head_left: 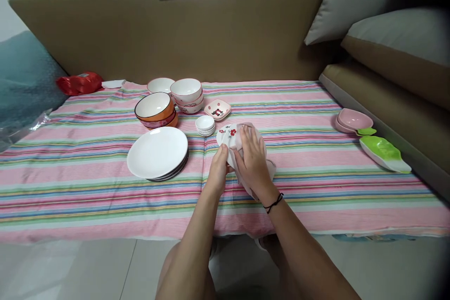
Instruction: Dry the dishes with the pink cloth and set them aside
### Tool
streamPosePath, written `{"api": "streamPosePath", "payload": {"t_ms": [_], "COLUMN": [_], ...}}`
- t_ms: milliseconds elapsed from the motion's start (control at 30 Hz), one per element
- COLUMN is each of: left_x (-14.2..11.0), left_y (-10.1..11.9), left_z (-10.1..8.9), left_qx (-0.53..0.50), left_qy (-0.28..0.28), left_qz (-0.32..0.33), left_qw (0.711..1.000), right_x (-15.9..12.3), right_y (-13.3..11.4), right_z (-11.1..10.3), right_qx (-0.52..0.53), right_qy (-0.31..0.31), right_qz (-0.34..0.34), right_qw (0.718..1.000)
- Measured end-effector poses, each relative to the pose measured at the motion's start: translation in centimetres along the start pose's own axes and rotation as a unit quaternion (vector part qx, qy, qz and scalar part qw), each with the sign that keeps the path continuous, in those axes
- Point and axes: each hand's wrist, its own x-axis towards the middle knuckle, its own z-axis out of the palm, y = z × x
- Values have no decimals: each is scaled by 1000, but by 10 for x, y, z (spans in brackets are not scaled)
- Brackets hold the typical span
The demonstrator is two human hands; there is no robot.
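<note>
A white plate with red flowers (225, 136) is held up over the striped cover, tilted. My left hand (218, 166) grips its near left edge, with the thumb on top. My right hand (252, 157) presses a thin pale cloth (271, 168) onto the plate, fingers laid long over it and thumb bent inward. Cloth and hand hide much of the plate's right side. Just left of the plate stands a stack of small white dishes (205, 124). Behind these lies a pink patterned square dish (218, 109).
White plates (157, 152) are stacked at left. Behind them stand orange bowls (154, 107) and white red-rimmed bowls (186, 90). Pink bowls (355, 119) and a green leaf-shaped dish (383, 152) lie at right. A red plastic bag (81, 83) sits far left. Cushions (397, 42) rise at right.
</note>
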Motion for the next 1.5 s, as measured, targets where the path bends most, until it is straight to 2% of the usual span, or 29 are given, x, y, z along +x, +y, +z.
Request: {"api": "streamPosePath", "payload": {"t_ms": [100,167,200,300,367,467,567,667,800,900,1000,1133,1300,1500], "left_x": [0,1,1,4,6,8,7,7,9,10,8,1,-3,-1], "left_y": [1,3,4,5,3,0,-1,0,4,9,10,9,8,14], "left_z": [1,0,-1,-2,-2,-2,-1,-1,2,4,7,13,16,12], "left_qx": [-27,-44,-45,-36,-27,-2,23,-10,-122,-187,-195,-159,-159,-240], "left_qy": [7,27,40,52,55,75,72,92,122,100,63,0,-21,-20], "left_qz": [13,23,25,47,79,109,114,89,71,79,66,86,76,-1], "left_qw": [1000,998,998,997,995,991,991,992,982,974,977,983,984,971], "right_x": [0,0,0,2,4,3,1,0,0,-1,-1,0,0,0], "right_y": [-5,-6,-5,-3,-2,-1,3,9,12,7,3,5,6,2], "right_z": [-2,-4,-4,-6,-7,-6,-4,-4,-7,-8,-6,-5,-6,-10], "right_qx": [164,264,282,212,134,50,-22,-67,-52,-15,-1,-27,-54,-24], "right_qy": [-27,0,25,62,30,-21,-41,-51,-72,-108,-114,-71,-38,-73], "right_qz": [-35,-23,-10,0,-39,-93,-79,-46,-59,-120,-154,-135,-83,-130], "right_qw": [986,964,959,975,990,994,996,995,994,987,982,988,994,989]}}
